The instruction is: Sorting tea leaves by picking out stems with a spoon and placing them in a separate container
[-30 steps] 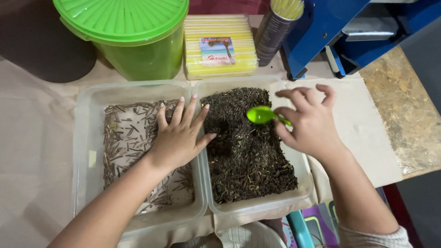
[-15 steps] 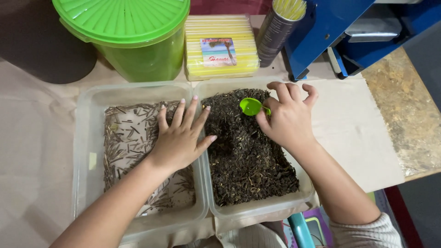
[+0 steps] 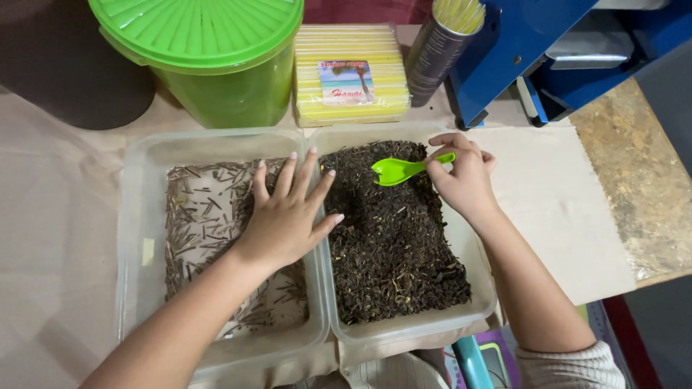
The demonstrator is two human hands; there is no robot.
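Right tub (image 3: pixel 481 288) is full of dark, crumbly dried mix, left tub (image 3: pixel 137 238) only thinly covered w/ pale slivers, so scooping looks barely begun; nothing in the scoop yet afaict. Left hand (image 3: pixel 285 216) lies flat, fingers spread, across the shared rims. Right hand (image 3: pixel 465 176) pinches the green scoop (image 3: pixel 396 171) handle, bowl just over the dark mix near the tub's far end.

Left hand (image 3: pixel 285 216) flat, fingers spread; right hand (image 3: pixel 465 176) pinching.

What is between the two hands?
In the head view, between the left hand and right hand lie dark dried leaves and the green scoop the right hand holds.
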